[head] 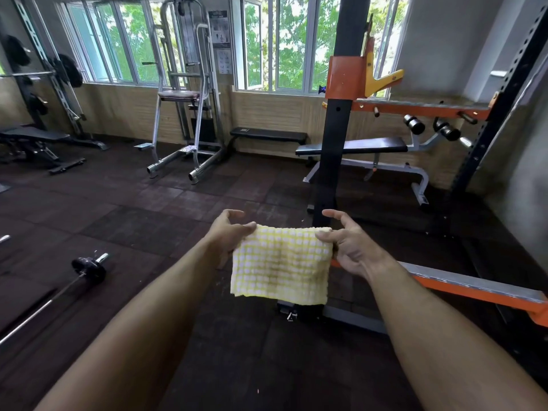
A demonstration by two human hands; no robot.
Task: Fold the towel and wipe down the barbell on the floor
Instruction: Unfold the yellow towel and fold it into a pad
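The barbell [59,295] runs off frame on the dark gym floor [148,232]; left hand [226,232] and right hand [350,244] fingers pinch the towel [281,265] corners.

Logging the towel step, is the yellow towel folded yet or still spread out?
Cannot tell. The towel hangs as a flat panel, its top corners pinched by the left hand and right hand; no layers show.

Daylight from white-framed windows [296,46], slightly blown out; dark rubber-tiled floor [133,209] dim; wide-angle bending at edges.

Black-orange rack [341,120] right; flat bench [268,134] under windows [296,43]; dip station [186,93] beside.
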